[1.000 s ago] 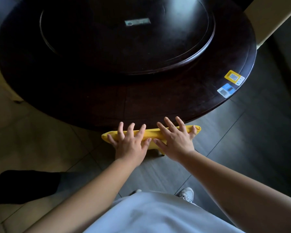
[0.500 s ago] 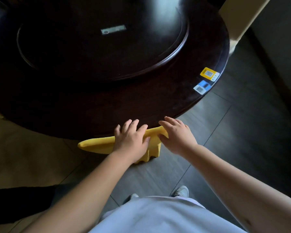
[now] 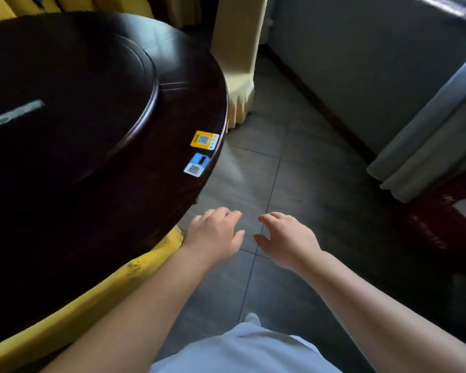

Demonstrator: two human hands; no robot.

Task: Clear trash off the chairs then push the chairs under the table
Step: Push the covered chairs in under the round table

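We see both hands free over the floor tiles (image 3: 301, 168): left hand (image 3: 215, 235) and right hand (image 3: 288, 238) each with a loose, relaxed grip, fingers apart, holding nothing.

The yellow chair (image 3: 73, 321) sits tucked at the dark round desk (image 3: 156, 205), its covered back edge showing along the desk rim at lower left, just beside our left forearm. A second, cream-covered chair (image 3: 237, 49) stands at the far side of the desk, its skirt hanging to the floor.

Handling, our guess: fabric cover is soft and may slide over the frame, so push on the stiff top rail of the back, both palms flat. Chair likely light enough to slide on tile; legs may scrape or catch on grout.

Hidden: the seats of both chairs, so we cannot tell whether any trash is left. The yellow chair's legs are under the desk, unseen. The desk top is blurred; its stickers (image 3: 202, 152) are unreadable. A dark red object (image 3: 447, 222) at right is cut off, unclear.
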